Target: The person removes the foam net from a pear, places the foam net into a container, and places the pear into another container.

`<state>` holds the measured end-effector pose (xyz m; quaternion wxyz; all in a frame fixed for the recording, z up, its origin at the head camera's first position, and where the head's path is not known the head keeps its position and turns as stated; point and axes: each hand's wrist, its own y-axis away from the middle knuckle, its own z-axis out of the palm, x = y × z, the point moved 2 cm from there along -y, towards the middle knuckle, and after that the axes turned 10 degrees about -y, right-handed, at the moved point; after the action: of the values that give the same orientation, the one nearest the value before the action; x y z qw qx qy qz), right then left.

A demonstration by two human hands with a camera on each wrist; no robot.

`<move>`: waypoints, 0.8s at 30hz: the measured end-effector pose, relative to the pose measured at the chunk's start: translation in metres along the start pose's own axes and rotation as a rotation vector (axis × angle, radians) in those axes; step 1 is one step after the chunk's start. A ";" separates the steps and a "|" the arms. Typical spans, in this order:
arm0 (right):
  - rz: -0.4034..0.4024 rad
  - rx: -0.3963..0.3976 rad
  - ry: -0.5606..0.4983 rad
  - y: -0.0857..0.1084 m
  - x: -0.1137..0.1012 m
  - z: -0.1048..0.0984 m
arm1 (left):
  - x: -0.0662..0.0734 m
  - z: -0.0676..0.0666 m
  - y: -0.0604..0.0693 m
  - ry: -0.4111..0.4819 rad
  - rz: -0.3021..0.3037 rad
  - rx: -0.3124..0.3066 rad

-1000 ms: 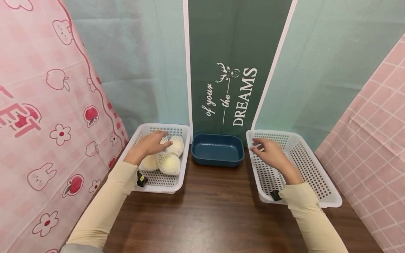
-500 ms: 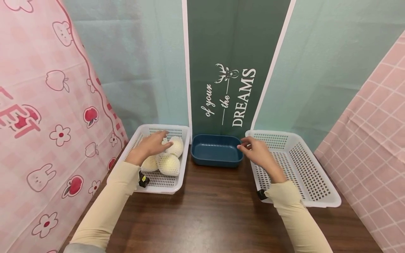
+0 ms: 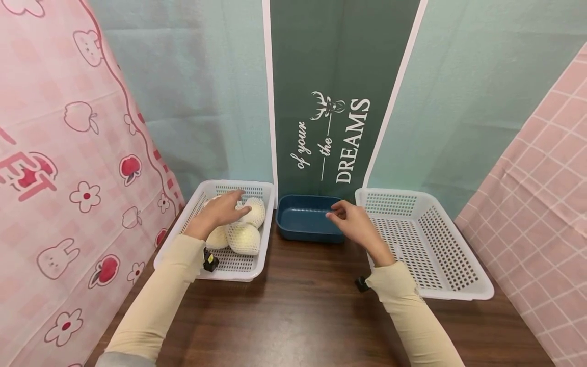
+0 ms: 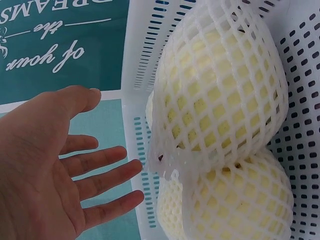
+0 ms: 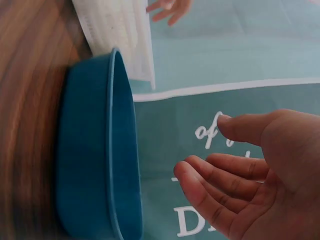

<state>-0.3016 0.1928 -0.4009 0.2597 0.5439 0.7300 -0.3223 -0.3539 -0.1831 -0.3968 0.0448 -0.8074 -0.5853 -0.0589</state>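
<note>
My left hand (image 3: pixel 223 209) hovers over the left white basket (image 3: pixel 263 255), holding nothing. Its fingers are spread in the left wrist view, apart from the pale yellow fruits (image 4: pixel 215 95) in white foam nets. Several of these netted fruits (image 3: pixel 244 238) lie together in that basket, partly hidden under the hand; their exact kind cannot be told. My right hand (image 3: pixel 353 221) is over the right end of the blue tub (image 3: pixel 307 236), fingers loosely bent and thumb apart, with nothing in them. In the right wrist view the tub (image 5: pixel 85 150) stands below that hand, not touched.
A second white perforated basket (image 3: pixel 451 255) stands right of the tub, with no fruit visible in it. All three containers are on a brown wooden table (image 3: pixel 293 311). A green printed cloth (image 3: pixel 344 51) hangs behind, with pink cloths at both sides.
My right hand has moved left, from over the right basket to over the blue tub's right end. The left hand stays nearly still above the netted fruits.
</note>
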 end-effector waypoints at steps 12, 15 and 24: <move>0.008 -0.018 -0.047 -0.003 -0.018 0.038 | 0.003 0.005 -0.008 0.021 -0.021 -0.020; 0.011 -0.014 -0.078 -0.003 -0.021 0.049 | 0.004 0.005 -0.009 0.034 -0.025 -0.023; 0.018 -0.039 -0.235 -0.003 -0.035 0.079 | 0.007 0.005 -0.011 0.028 -0.023 -0.004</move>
<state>-0.2929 0.1110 -0.4270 0.3568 0.5040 0.6956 -0.3672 -0.3623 -0.1724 -0.4009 0.0509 -0.7997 -0.5939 -0.0719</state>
